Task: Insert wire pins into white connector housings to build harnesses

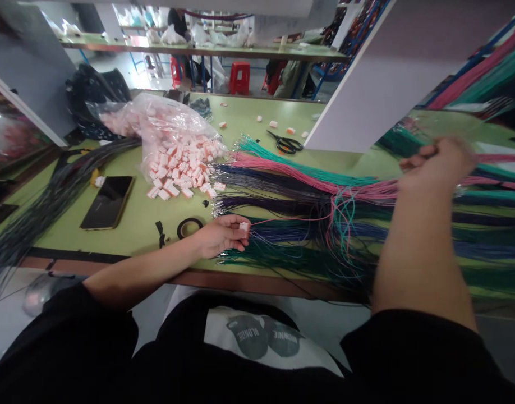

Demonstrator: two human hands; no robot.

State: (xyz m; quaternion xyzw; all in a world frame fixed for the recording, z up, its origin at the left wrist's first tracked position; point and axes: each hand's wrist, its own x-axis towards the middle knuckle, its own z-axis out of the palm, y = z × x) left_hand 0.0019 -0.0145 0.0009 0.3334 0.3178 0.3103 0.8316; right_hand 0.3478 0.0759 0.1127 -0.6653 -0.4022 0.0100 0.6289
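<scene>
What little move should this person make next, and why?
Probably bring the right hand over to the silvery wire tips and pick one: the left hand holds a small white connector housing with a thin pink wire running to it, while the blurred right hand is well away from those tips.

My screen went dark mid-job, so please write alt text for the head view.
The left hand holds a small white connector with thin wires trailing from it; the blurred right hand is over coloured wire bundles on a green table. Pale connectors lie heaped by a clear bag, with a phone, tape roll and scissors nearby.
</scene>
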